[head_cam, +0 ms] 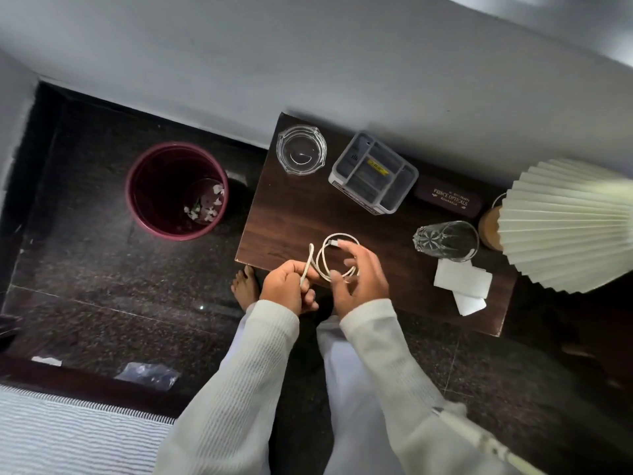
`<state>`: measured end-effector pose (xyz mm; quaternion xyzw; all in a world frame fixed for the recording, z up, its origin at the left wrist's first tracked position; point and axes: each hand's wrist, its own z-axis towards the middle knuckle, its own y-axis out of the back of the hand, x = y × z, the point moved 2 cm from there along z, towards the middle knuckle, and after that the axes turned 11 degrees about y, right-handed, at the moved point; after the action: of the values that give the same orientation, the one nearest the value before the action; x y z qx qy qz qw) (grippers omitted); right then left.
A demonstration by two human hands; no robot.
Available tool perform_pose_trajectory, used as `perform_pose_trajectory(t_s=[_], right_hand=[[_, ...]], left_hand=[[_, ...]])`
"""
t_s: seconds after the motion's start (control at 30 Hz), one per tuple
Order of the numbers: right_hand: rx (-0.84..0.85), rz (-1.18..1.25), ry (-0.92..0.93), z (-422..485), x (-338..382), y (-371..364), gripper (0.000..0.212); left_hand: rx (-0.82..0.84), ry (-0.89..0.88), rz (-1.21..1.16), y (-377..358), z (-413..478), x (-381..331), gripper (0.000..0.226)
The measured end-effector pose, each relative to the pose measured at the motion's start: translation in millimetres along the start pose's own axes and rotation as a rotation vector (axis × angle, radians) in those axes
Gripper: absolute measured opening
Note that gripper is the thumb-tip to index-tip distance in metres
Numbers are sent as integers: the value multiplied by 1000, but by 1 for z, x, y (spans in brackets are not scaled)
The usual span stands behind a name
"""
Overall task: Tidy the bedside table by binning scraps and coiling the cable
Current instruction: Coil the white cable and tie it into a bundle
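A white cable is looped above the front left corner of the dark wooden bedside table. My left hand pinches one strand of it near the table's edge. My right hand holds the loops, its fingers curled through the coil with the plug end near the fingertips. A maroon bin stands on the floor to the left of the table, with white paper scraps at its bottom. White paper pieces lie near the table's front right.
On the table stand a glass ashtray, a grey plastic organiser, a dark spectacle case, a cut-glass tumbler and a pleated lamp shade. A striped bed edge is at the bottom left.
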<state>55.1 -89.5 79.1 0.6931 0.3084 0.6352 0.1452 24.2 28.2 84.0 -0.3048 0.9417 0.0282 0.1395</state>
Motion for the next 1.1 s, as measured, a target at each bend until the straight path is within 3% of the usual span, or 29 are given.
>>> perform_pose_trajectory(t_s=[0.1,0.2,0.37,0.47,0.53,0.6,0.77,0.83,0.9,0.93,1.03,1.07,1.1], right_hand=[[310,-68,217,9,-2,-7,35],[265,1,256,11,0,-8,14],[278,156,25,6,5,-1,11],[289,334,-97,-5,17,2,18],[321,379,-130,-13,24,7,36],[404,245,37,-22,32,17,39],[483,109,348,-57,72,54,22],[471,71,430,-68,93,77,29],[429,90,461,-71,122,106,32],[388,108,479,-70,136,121,32],[312,142,572,-61,172,161,31],[308,170,566,-58,182,172,29],[306,209,530,-54,189,182,27]], left_hand=[[165,28,-114,1,-18,5,40],[323,38,-249,5,-38,12,36],[540,4,-355,11,-65,17,32],[547,-92,-351,9,-81,10,28],[459,-250,-311,8,-93,2,22],[286,-509,-171,10,-106,-8,19],[-387,-1192,435,18,-134,-40,18],[-484,-1344,707,21,-143,-43,10],[-384,-1312,771,23,-158,-37,16],[-272,-1225,664,24,-168,-35,21],[193,-601,75,25,-202,-19,33],[292,-521,52,24,-215,-14,32],[345,-549,82,23,-231,-11,34]])
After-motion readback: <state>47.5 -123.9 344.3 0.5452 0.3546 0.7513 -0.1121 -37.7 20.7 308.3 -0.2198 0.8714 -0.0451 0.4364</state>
